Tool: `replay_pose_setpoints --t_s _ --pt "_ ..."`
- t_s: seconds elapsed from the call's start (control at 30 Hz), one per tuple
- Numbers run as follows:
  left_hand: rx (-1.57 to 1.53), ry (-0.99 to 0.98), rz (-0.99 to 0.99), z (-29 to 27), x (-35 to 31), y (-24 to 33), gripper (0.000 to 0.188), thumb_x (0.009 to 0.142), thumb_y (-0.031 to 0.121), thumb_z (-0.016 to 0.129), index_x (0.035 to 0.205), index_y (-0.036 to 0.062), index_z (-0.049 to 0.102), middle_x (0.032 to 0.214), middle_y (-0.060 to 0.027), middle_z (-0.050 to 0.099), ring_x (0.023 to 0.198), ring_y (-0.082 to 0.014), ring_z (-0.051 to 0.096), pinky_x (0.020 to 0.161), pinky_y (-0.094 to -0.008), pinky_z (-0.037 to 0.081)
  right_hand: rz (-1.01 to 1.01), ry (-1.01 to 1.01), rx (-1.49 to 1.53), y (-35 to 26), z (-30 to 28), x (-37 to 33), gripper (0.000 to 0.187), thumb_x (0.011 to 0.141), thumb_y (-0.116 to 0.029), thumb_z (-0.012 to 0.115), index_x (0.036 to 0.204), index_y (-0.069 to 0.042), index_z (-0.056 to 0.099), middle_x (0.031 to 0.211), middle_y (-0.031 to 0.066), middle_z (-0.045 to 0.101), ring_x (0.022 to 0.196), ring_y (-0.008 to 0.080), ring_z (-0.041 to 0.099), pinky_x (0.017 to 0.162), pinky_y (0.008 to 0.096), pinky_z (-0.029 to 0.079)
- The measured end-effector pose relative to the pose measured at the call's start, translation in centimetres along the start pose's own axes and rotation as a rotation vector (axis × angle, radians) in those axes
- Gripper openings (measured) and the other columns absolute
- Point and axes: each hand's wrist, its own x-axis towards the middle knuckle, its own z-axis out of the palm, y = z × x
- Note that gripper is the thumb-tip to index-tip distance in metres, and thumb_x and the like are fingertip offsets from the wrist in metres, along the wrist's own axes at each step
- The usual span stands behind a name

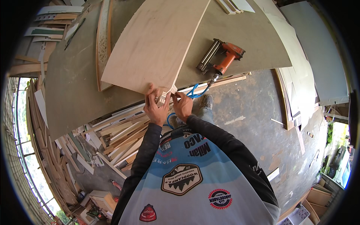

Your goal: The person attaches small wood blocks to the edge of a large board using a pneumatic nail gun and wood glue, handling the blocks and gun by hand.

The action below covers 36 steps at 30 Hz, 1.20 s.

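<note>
A pale plywood panel (pixel 155 41) lies on the large grey-brown board, its near end reaching the board's front edge. At the panel's near right corner is a small pale wooden piece with stripe-like ridges (pixel 162 99). My left hand (pixel 156 108) grips this piece, fingers up along the panel's near edge. My right hand (pixel 183 106) is closed in a pinch at the piece's right end, close beside the left. The fingers partly cover the piece, so its full shape is hidden. To the right of the panel, an orange and black nail gun (pixel 225 58) lies on its side.
A blue air hose (pixel 195 91) runs from the nail gun down past the board's edge. Many wood strips (pixel 125 131) are piled beneath and left of me. A long narrow board (pixel 103 45) lies left of the panel. Pale sheets (pixel 300 82) lean at the right.
</note>
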Motion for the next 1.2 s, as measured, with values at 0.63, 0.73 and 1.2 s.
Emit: replay_pose_setpoints --t_s 0.63,0.73,1.2 --pt "0.01 -0.016 0.004 0.1 -0.4 -0.7 0.039 0.074 0.016 0.089 0.098 0.0028 0.06 0.121 -0.0173 0.065 0.111 -0.035 0.066 0.08 -0.0394 0.056 0.097 0.014 0.136 0.5 0.8 -0.2 0.021 0.091 -0.016 0.068 0.09 0.004 0.071 0.077 0.0217 0.069 0.064 0.0351 0.069 0.06 0.0407 0.052" --pt "0.033 -0.005 0.06 0.2 -0.3 -1.0 0.041 0.074 0.017 0.089 0.1 0.0035 0.06 0.123 -0.0169 0.065 0.108 -0.0352 0.067 0.08 -0.0405 0.057 0.194 -0.016 0.196 -0.5 0.3 -0.3 0.025 0.094 -0.02 0.068 0.094 0.005 0.07 0.079 0.0207 0.071 0.059 0.0279 0.07 0.058 0.0367 0.053" --pt "0.047 -0.044 0.023 0.1 -0.6 -1.1 0.043 0.073 0.018 0.087 0.106 0.0037 0.063 0.132 -0.0156 0.062 0.109 -0.0351 0.068 0.082 -0.0413 0.059 -0.133 0.021 0.032 1.9 0.6 -0.2 0.021 0.092 -0.013 0.067 0.098 0.007 0.071 0.081 0.0212 0.071 0.056 0.0255 0.068 0.054 0.0356 0.052"
